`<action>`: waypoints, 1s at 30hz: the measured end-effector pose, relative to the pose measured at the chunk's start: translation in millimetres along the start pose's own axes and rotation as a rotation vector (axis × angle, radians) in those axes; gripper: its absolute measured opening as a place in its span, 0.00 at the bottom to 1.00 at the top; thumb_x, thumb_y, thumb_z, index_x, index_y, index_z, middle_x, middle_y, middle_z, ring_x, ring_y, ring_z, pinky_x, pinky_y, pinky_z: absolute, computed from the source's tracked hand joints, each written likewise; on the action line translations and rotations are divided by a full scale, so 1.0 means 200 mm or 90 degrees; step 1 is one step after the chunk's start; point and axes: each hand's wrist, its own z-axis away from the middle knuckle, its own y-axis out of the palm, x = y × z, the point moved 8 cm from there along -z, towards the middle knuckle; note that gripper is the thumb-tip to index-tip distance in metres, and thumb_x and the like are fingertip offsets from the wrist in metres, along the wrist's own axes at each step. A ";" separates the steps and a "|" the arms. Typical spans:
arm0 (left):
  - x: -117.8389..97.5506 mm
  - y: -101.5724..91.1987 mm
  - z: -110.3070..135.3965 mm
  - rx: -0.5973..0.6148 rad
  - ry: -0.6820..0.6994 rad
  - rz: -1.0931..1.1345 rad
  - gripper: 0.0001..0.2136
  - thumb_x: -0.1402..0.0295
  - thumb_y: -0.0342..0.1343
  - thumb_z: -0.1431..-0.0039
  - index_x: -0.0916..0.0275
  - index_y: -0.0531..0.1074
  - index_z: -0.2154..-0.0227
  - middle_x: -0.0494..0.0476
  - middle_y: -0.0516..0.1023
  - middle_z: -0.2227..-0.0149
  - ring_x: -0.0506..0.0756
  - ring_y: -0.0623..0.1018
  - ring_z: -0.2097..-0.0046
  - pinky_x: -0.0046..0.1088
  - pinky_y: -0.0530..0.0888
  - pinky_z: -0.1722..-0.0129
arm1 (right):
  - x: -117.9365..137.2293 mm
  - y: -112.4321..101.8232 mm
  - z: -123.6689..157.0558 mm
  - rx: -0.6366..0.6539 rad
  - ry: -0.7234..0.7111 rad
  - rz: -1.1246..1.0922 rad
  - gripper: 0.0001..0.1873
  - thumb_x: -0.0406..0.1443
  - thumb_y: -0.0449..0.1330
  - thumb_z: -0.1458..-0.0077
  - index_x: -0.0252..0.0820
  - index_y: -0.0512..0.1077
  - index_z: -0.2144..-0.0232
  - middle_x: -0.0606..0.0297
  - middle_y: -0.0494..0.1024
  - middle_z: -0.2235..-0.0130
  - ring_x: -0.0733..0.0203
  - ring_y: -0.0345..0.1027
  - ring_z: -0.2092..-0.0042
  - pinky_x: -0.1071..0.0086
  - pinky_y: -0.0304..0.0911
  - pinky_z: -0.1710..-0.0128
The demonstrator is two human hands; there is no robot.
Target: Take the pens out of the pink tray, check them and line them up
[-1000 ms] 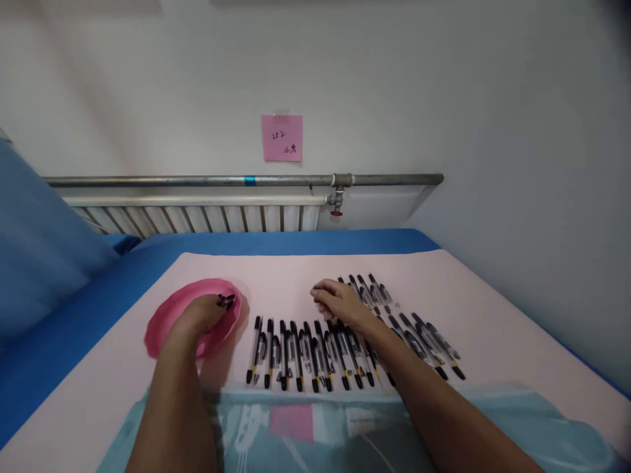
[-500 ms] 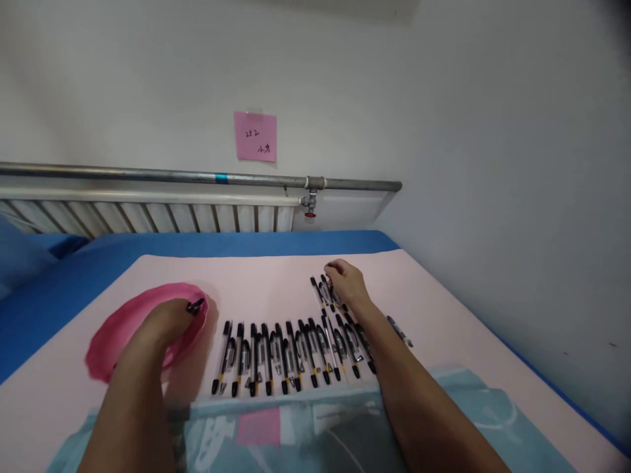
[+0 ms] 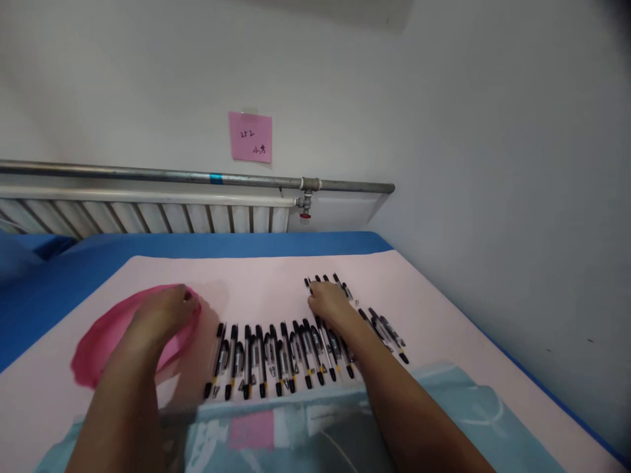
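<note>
My left hand (image 3: 165, 309) hangs over the right side of a pink basin (image 3: 106, 335), its fingers curled together. What it holds is hidden; a dark spot shows between thumb and fingers. My right hand (image 3: 329, 303) reaches to a short back row of pens (image 3: 339, 281), fingers closed and pointing down among them. Whatever sits in its grip is hidden behind the hand. Nearer to me lies a long row of disassembled pens, with clear barrels with black ends (image 3: 262, 361), black clip caps (image 3: 239, 358) and small metal tips (image 3: 215, 392) between them.
More pen parts (image 3: 387, 332) lie right of my right forearm. A pale pink sheet (image 3: 256, 282) covers the blue surface (image 3: 236, 244). Blue patterned cloth (image 3: 296, 420) lies at the near edge. A radiator (image 3: 221, 217), a pipe and walls stand behind and right.
My right hand has moved left and slightly nearer along the back row, uncovering pens on its right. My left hand has turned, and the black piece seen in it is now mostly hidden.
</note>
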 end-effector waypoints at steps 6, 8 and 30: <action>-0.38 0.00 0.16 -0.017 0.128 -0.074 0.14 0.61 0.44 0.48 0.63 0.70 0.66 0.62 0.76 0.66 0.60 0.73 0.64 0.29 0.63 0.70 | 0.07 0.02 0.02 -0.001 -0.011 -0.001 0.13 0.29 0.50 0.52 0.36 0.68 0.63 0.52 0.75 0.62 0.55 0.68 0.60 0.68 0.56 0.65; -0.48 0.06 0.19 0.011 0.175 0.000 0.14 0.61 0.45 0.48 0.62 0.71 0.66 0.61 0.76 0.66 0.58 0.74 0.64 0.29 0.64 0.68 | 0.08 -0.02 0.01 -0.030 -0.021 -0.048 0.13 0.31 0.50 0.51 0.37 0.68 0.62 0.55 0.75 0.63 0.57 0.68 0.61 0.70 0.56 0.66; -0.45 0.22 0.12 0.080 0.057 0.725 0.14 0.58 0.55 0.58 0.65 0.66 0.73 0.50 0.70 0.78 0.51 0.73 0.77 0.29 0.71 0.76 | 0.02 -0.08 0.03 -0.012 0.014 0.008 0.14 0.28 0.49 0.50 0.35 0.71 0.63 0.49 0.75 0.62 0.53 0.68 0.59 0.65 0.60 0.62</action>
